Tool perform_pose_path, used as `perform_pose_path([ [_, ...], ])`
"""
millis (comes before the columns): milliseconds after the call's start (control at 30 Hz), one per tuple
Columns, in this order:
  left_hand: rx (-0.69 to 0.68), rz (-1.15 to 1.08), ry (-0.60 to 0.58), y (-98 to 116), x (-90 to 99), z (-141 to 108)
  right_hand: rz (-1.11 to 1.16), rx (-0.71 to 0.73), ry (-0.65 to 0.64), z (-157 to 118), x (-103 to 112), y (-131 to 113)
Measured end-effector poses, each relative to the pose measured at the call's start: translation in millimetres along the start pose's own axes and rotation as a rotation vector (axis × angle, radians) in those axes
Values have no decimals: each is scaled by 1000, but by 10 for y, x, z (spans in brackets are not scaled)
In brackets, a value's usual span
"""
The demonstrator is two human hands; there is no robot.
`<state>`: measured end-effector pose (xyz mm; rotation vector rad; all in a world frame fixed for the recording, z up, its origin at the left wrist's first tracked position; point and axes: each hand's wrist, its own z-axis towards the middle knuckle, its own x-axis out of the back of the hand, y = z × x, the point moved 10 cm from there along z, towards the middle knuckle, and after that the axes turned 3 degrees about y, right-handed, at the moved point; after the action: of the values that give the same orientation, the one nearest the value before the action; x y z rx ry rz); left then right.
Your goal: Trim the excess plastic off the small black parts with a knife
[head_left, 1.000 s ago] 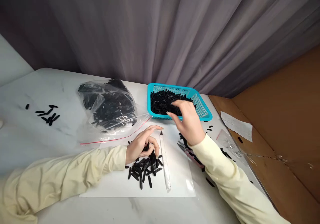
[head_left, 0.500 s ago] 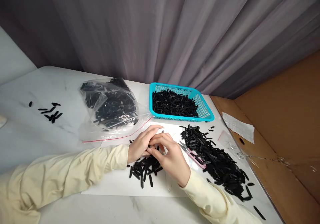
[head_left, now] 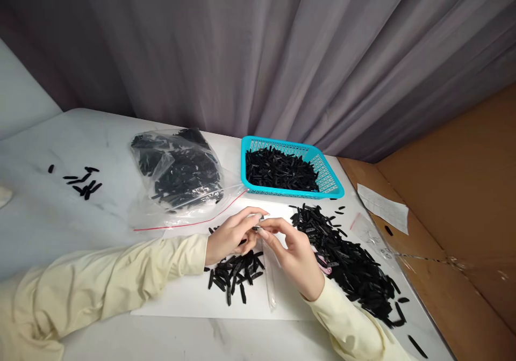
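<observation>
At the near side, a white sheet [head_left: 181, 299] lies on the pale table [head_left: 161, 334], bearing a small pile [head_left: 234, 275] of black pieces and, right of it, a slim white stick [head_left: 271, 288], partly hidden by the hands. Above the sheet, the left hand [head_left: 234, 233] and the right hand [head_left: 293, 251] meet, their fingertips closed on a small black piece [head_left: 257, 229]; the left fingers curl, with more black showing between them. Just right of the right hand, a pink handle [head_left: 323, 264] shows beside a large heap [head_left: 358, 269] of black pieces. Well to the left lie a few loose pieces [head_left: 86, 190]. Farther off, a clear bag [head_left: 181, 175] filled with black pieces sits left of a blue basket [head_left: 294, 193] that holds many more. A grey curtain [head_left: 201, 49] hangs at the far side.
</observation>
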<state>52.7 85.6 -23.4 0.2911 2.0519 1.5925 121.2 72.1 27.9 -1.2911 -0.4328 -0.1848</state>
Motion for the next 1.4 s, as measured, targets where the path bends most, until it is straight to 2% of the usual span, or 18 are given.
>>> perform_pose_path([
  [233,-27,77,-29,-11,-20,-21,440,-194,34,-154,-103,382],
  [333,-29,68,-4,4,5,-18,525,-253,13,-172,-169,458],
  [733,3,46,53,-36,68,9,500,-326,-69,-167,-249,518],
  [1400,-11,50,54,-15,66,-2,583,-288,-45,-148,-221,498],
])
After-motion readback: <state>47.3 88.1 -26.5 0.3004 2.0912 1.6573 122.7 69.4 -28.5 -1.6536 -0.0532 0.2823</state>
